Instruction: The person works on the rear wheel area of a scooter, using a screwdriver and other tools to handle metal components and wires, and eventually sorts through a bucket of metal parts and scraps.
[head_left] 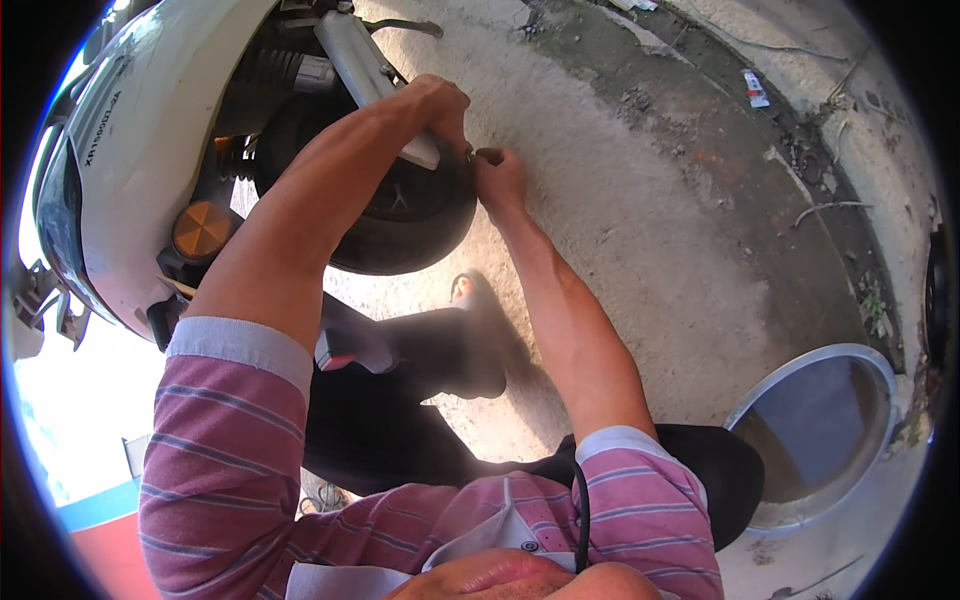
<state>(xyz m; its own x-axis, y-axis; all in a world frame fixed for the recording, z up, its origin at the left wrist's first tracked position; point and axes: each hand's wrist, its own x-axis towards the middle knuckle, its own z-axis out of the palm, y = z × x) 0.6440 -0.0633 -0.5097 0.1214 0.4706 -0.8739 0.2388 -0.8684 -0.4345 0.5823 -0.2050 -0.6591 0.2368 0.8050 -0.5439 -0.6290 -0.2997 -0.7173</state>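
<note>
A black tyre (415, 240) on the wheel of a white-bodied scooter or motorcycle (150, 140) is in front of me. My left hand (443, 105) reaches over a silver-grey metal arm (365, 65) beside the wheel, its fingers closed and pointing down to the tyre's right edge. Right there my right hand (502, 182) is closed too, thumb and fingertips pinched together. The fingertips of both hands nearly meet at a small dark spot on the tyre's edge. What they pinch is too small to make out.
An orange round reflector (203, 230) and a coiled spring (280, 70) sit on the vehicle. At the lower right stands a metal-rimmed basin (740, 415) of water. My sandalled foot (464, 290) is below the tyre. Rubble and a small wrapper (755, 88) lie along the concrete's edge.
</note>
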